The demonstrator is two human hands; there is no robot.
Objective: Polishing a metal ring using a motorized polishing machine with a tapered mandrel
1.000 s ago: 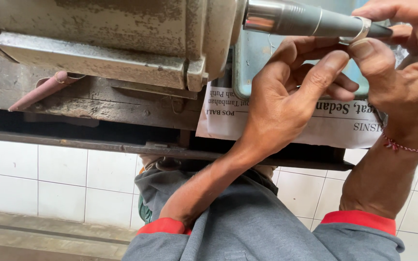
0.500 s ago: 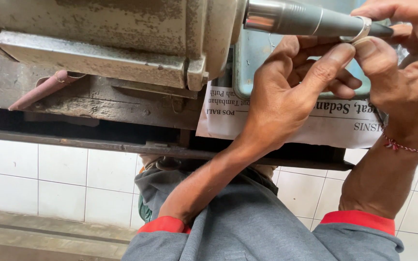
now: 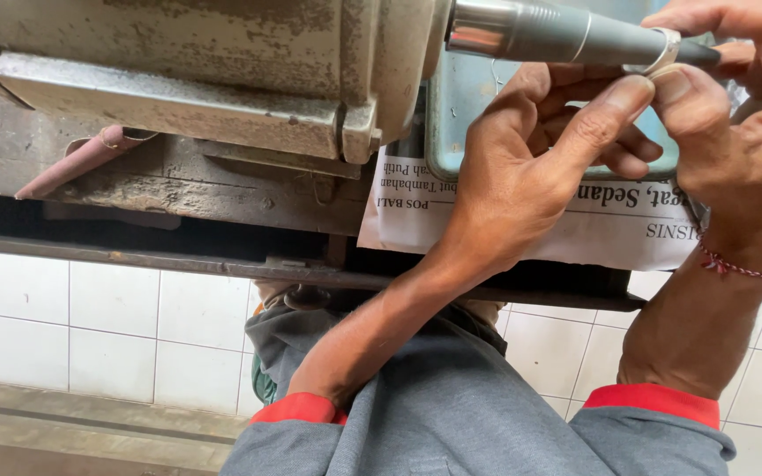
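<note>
Silver ring (image 3: 663,51) on one tapered mandrel (image 3: 566,33), pinched by both hands' fingers (image 3: 615,97).

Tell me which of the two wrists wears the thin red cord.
The right hand, at the picture's right edge. A thin red cord circles its wrist; the left hand, reaching to the silver ring on the tapered spindle, has a bare wrist.
</note>
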